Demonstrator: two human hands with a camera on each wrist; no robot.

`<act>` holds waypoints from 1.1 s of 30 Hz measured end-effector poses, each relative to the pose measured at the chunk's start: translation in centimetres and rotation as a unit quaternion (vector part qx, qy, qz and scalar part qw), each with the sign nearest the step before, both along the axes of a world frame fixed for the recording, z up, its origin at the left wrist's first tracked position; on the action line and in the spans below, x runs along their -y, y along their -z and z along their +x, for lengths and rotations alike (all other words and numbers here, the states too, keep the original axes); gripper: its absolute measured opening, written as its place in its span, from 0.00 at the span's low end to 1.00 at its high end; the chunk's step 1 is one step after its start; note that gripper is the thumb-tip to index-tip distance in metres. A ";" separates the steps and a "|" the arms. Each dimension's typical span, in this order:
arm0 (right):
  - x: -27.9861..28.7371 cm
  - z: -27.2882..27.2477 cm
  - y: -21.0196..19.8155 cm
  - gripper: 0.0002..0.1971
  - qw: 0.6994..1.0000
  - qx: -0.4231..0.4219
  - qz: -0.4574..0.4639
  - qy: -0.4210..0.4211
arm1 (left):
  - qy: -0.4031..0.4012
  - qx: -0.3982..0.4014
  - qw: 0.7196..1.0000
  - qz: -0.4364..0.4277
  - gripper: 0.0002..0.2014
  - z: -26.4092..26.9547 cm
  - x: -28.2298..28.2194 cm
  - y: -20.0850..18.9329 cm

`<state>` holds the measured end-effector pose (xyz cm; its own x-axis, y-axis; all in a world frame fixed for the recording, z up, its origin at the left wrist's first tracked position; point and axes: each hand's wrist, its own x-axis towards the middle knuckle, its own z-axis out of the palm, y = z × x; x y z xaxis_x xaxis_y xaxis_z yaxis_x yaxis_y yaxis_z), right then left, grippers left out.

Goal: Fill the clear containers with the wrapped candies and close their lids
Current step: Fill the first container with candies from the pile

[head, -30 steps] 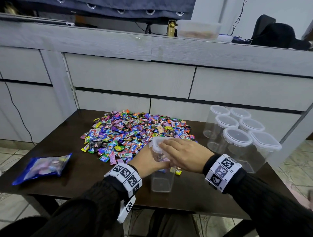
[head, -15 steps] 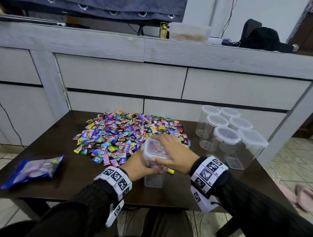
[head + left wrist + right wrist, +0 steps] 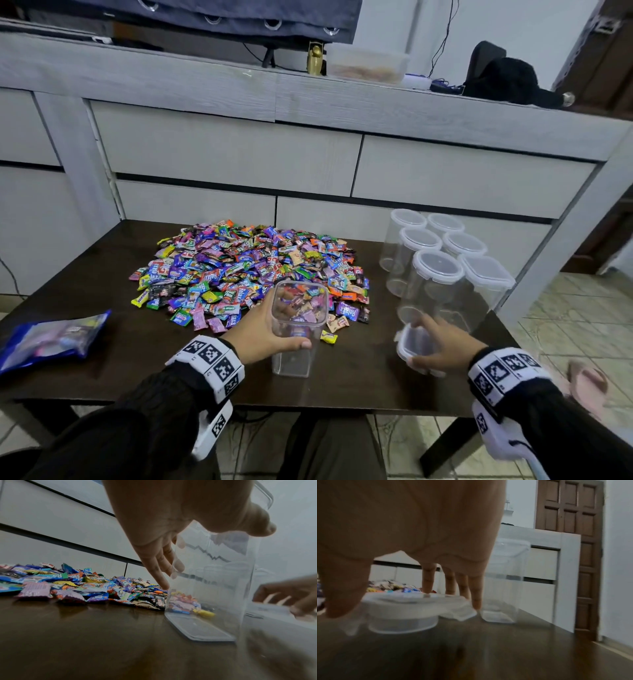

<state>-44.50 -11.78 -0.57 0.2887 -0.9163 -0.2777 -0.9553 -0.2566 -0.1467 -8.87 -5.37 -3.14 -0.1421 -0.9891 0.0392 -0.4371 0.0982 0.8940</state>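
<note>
An open square clear container (image 3: 297, 337) stands on the dark table (image 3: 102, 377) near the front edge; my left hand (image 3: 260, 330) grips its side, thumb in front. Its bottom (image 3: 202, 630) shows no candy inside. To its right, my right hand (image 3: 445, 346) holds the container's white-rimmed lid (image 3: 412, 342) low at the table top, fingers on top and thumb at the near edge (image 3: 406, 609). The heap of colourful wrapped candies (image 3: 246, 270) lies just behind the container. Several lidded clear containers (image 3: 442, 267) stand together at the back right.
A blue bag of sweets (image 3: 51, 337) lies at the table's left front. One yellow candy (image 3: 328, 337) lies loose beside the open container. A grey drawer cabinet (image 3: 308, 164) rises behind the table. A pink slipper (image 3: 587, 383) lies on the tiled floor, right.
My right hand has taken the lid off the container and carried it right and down to the table. The left hand keeps its grip on the container.
</note>
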 end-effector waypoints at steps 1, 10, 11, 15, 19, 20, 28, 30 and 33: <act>-0.1 -0.8 0.8 0.43 1.000 -0.014 0.006 0.021 | 0.001 0.000 1.000 -0.001 0.48 0.0 -0.1 -0.1; -0.4 -1.5 3.4 0.39 0.991 -0.086 -0.047 0.092 | 0.029 0.049 0.998 0.013 0.61 0.7 -1.7 -1.1; -0.5 -0.7 3.3 0.39 0.991 -0.082 -0.075 0.080 | 0.036 0.046 0.998 0.016 0.64 1.0 -1.9 -1.2; -0.4 4.6 3.1 0.40 0.992 0.015 -0.126 -0.019 | -0.013 -0.012 1.000 -0.008 0.59 2.7 -3.1 -0.8; 0.8 9.9 3.8 0.51 0.997 0.066 -0.044 -0.012 | -0.177 0.115 0.977 0.019 0.49 5.3 -2.0 0.4; 1.3 10.9 4.1 0.53 0.998 0.058 -0.030 -0.003 | -0.208 0.181 0.960 0.050 0.47 5.9 -1.3 0.8; 5.1 17.2 5.6 0.54 0.996 0.071 0.023 0.038 | -0.187 0.377 0.878 0.230 0.57 6.7 4.1 2.6; 5.8 18.5 5.5 0.55 0.997 0.069 0.018 0.006 | -0.172 0.388 0.873 0.239 0.71 6.3 5.3 3.4; 6.5 20.0 5.3 0.57 0.998 0.062 0.014 -0.022 | -0.162 0.413 0.873 0.204 0.57 5.7 6.8 5.5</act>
<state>-24.55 -18.32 -5.85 0.3630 -0.8940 -0.2627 -0.9170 -0.2926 -0.2713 -3.17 -12.19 -8.68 0.3337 -0.8905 -0.3091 -0.8952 -0.4021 0.1920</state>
